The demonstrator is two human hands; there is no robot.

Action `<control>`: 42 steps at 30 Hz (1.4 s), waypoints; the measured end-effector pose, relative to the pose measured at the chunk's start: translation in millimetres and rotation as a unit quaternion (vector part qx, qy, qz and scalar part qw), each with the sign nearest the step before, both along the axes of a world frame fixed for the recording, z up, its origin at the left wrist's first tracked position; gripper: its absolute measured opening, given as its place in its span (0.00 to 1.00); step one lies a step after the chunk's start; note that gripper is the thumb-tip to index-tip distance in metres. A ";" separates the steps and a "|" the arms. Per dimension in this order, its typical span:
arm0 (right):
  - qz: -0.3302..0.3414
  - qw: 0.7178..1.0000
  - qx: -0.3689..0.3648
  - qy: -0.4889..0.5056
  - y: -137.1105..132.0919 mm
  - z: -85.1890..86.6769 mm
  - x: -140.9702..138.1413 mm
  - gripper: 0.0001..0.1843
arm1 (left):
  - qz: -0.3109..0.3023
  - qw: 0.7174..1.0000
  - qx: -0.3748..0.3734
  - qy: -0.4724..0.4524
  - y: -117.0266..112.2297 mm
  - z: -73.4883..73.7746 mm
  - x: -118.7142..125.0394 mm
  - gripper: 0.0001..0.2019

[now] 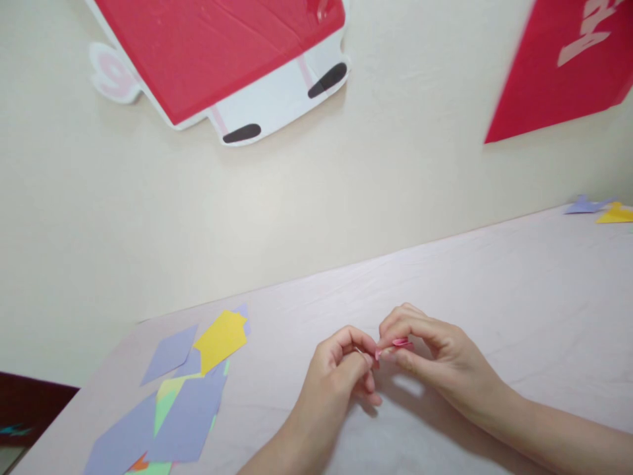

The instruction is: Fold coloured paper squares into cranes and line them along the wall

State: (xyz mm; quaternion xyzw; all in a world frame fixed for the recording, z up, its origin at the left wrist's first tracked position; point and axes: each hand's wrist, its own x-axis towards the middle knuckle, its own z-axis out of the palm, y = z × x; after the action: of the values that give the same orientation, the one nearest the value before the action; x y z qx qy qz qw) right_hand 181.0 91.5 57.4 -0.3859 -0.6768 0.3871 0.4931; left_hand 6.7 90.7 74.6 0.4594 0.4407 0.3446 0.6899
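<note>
Behind everything, on the far side, rises a pale, plain wall [198,218], taking up more of the room than anything else. Against its foot stands a wide table [277,396], its whitish surface marked by faint creases, with the far edge running at a slant, farther off on the right than on the left. High on the wall, left of centre, is a big red-and-white cutout [237,53] with two black ovals along its lower part; to the far right is a red panel [548,92] bearing pale strokes.

Over the near part of the table are the two hands. The right hand [440,349] pinches between thumb and fingers; the left hand [341,366] is curled, thumb and forefinger pinching too — both at the same small thing. Beyond the table's left edge lies a dark patch [30,402], too unclear to name.

On the table's left side, purple sheets [185,415] overlap, with a yellow piece [222,340] on top toward the far end and green paper [164,409] showing between them. Near the far right edge sit a purple folded piece [583,206] and a yellow folded piece [616,214], side by side. An orange scrap [140,464] peeps out at the near left. Smallest is the pink paper [403,343] — folded, held between the two hands above the table.
</note>
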 end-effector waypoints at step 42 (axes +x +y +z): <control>-0.018 0.986 0.140 -0.087 9.3 3.2 8.5 0.08 | 0.075 0.994 0.053 0.058 -1.7 2.0 4.5 0.14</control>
State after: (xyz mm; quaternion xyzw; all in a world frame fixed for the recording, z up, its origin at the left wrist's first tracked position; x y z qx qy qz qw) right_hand 189.5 100.7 60.6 -0.3574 -0.7574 0.2447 0.4886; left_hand 11.1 89.0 76.6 0.4796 0.4946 0.3911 0.6102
